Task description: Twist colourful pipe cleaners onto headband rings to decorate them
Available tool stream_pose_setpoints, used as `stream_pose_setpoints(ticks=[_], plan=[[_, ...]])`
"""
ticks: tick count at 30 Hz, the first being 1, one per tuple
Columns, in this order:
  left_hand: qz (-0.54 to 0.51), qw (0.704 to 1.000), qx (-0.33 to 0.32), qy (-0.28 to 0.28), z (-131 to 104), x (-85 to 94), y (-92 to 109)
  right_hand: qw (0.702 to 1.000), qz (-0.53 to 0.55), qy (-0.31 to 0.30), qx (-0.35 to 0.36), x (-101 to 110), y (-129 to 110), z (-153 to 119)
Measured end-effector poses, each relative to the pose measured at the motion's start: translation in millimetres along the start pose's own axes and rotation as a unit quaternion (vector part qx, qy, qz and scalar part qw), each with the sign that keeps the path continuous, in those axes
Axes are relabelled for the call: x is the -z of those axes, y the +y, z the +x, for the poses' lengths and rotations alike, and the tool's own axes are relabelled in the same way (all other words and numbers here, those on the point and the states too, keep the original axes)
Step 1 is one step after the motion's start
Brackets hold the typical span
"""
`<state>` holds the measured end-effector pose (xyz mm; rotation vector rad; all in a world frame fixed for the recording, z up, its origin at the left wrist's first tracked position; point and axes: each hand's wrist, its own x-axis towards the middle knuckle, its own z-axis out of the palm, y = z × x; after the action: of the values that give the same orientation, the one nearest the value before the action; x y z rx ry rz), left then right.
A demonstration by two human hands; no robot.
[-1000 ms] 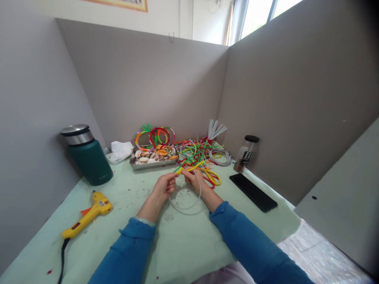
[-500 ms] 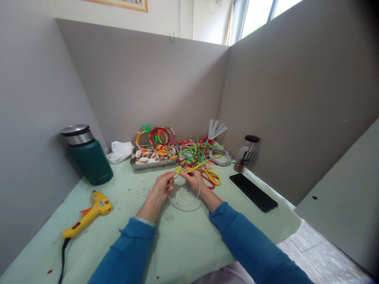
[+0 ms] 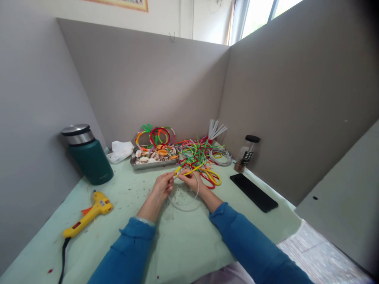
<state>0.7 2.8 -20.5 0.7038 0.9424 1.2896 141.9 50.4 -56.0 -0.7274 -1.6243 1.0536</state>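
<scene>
Both hands meet over the middle of the green-covered table. My left hand (image 3: pixel 162 186) pinches a pale wire ring (image 3: pixel 184 210) where a yellow pipe cleaner (image 3: pixel 194 169) wraps round it. The fingers of my right hand (image 3: pixel 191 180) are closed on the yellow pipe cleaner, close to my left fingertips. The ring hangs down between the two hands. Just behind them lies a tangle of coloured pipe cleaners (image 3: pixel 195 152), with yellow and red loops (image 3: pixel 213 177) beside my right hand.
A metal tray (image 3: pixel 154 165) of shells stands behind the hands, under coloured rings (image 3: pixel 160 137). Left are a green bottle (image 3: pixel 90 161) and a yellow glue gun (image 3: pixel 89 217). Right are a black phone (image 3: pixel 254 192), a jar (image 3: pixel 246 154) and coiled grey wire (image 3: pixel 220 157).
My right hand has shifted slightly left towards my left fingertips, bringing the yellow pipe cleaner with it. My left hand has hardly moved.
</scene>
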Motion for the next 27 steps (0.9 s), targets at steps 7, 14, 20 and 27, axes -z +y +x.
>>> stream_pose_setpoints(ticks=[7, 14, 20, 27], plan=[[-0.006, 1.0, 0.001, 0.018, 2, 0.7, -1, 0.999, 0.036, -0.002, -0.009, -3, -6, -2], [0.006, 1.0, 0.002, 0.015, 3, 2.3, -3, 0.999, 0.035, -0.016, 0.008, -3, -7, -3], [0.044, 0.998, 0.001, 0.036, 2, 0.7, -3, 0.999, 0.011, -0.022, 0.039, -2, -3, -1], [0.087, 0.995, -0.023, 0.047, 2, -0.9, -6, 0.997, -0.009, 0.006, 0.074, -3, -12, -2]])
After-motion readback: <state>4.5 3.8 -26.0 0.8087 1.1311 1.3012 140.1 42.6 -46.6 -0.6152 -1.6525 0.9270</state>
